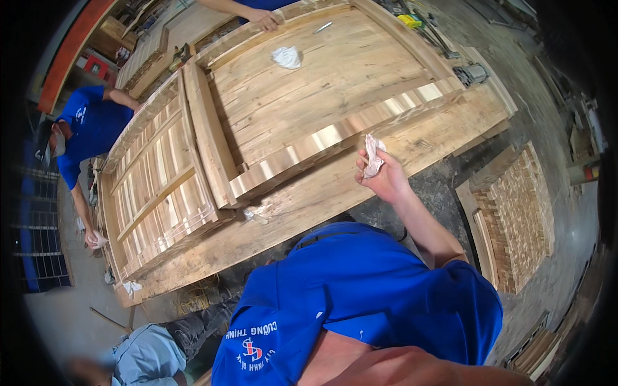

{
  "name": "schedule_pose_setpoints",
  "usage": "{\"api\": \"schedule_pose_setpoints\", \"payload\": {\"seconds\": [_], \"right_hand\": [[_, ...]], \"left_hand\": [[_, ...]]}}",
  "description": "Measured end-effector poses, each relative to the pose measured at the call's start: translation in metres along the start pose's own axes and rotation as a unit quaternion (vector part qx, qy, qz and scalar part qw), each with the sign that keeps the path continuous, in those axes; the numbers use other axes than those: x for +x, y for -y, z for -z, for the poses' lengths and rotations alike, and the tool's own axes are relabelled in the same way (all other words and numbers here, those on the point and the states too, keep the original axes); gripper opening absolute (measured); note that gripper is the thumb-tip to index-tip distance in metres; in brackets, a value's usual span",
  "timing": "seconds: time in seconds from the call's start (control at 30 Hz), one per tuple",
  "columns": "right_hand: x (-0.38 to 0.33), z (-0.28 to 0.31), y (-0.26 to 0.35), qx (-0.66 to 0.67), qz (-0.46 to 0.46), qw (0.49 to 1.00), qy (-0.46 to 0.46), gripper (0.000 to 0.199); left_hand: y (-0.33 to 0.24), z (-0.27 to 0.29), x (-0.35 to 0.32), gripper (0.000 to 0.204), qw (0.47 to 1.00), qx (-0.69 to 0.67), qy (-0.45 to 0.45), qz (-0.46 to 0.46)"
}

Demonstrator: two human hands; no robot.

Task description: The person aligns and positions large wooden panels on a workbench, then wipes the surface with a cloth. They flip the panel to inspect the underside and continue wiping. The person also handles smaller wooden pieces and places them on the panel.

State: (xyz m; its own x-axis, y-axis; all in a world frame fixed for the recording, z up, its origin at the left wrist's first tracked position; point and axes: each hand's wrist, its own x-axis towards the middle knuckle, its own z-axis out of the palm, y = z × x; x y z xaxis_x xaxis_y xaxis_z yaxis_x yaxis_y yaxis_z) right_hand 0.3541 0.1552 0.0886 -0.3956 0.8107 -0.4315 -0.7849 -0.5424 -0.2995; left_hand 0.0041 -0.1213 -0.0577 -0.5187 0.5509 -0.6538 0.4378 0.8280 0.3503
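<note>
My right hand [389,183] is closed on a crumpled white rag [373,156], held over the near edge of the workbench. Just beyond it runs the striped front rail of a large wooden frame [335,134], whose recessed panel [322,83] is made of pale boards. A second white rag [287,57] lies bunched on that panel, with a thin silvery tool [322,27] farther back. To the left, a slatted wooden panel [161,174] with crossbars adjoins the frame. My left hand is out of sight.
A co-worker in blue [96,122] stands at the left, one hand holding a white rag [98,240]. Another person's hand [264,20] rests on the far rail. Stacked wood blocks [515,215] stand right. The wooden bench [309,193] has scraps on it; a person in light blue [148,354] is lower left.
</note>
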Motion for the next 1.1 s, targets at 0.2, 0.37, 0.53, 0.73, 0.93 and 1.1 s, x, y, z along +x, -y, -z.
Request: {"api": "schedule_pose_setpoints", "payload": {"seconds": [0.2, 0.37, 0.53, 0.73, 0.93, 1.1], "right_hand": [[-0.004, 0.025, 0.027, 0.061, -0.004, 0.995, 0.084, 0.027], [-0.002, 0.006, -0.009, 0.049, -0.045, 0.997, 0.045, 0.026], [0.004, -0.015, -0.058, 0.024, -0.144, 0.984, 0.100, 0.026], [0.006, -0.040, -0.108, 0.041, -0.230, 0.966, 0.113, 0.038], [0.013, -0.033, -0.144, 0.046, -0.301, 0.946, 0.112, 0.050], [0.014, -0.041, -0.159, 0.029, -0.338, 0.929, 0.146, 0.049]], "left_hand": [[-0.026, -0.014, 0.006, 0.037, 0.998, 0.035, 0.037, -0.036], [-0.033, -0.012, 0.017, 0.036, 0.994, 0.055, 0.066, -0.062], [-0.024, -0.009, 0.029, 0.036, 0.989, 0.073, 0.094, -0.084], [-0.005, 0.002, 0.036, 0.036, 0.987, 0.070, 0.103, -0.102], [0.021, 0.012, 0.032, 0.036, 0.990, 0.043, 0.109, -0.077], [0.041, 0.015, 0.031, 0.036, 0.993, 0.023, 0.096, -0.060]]}}
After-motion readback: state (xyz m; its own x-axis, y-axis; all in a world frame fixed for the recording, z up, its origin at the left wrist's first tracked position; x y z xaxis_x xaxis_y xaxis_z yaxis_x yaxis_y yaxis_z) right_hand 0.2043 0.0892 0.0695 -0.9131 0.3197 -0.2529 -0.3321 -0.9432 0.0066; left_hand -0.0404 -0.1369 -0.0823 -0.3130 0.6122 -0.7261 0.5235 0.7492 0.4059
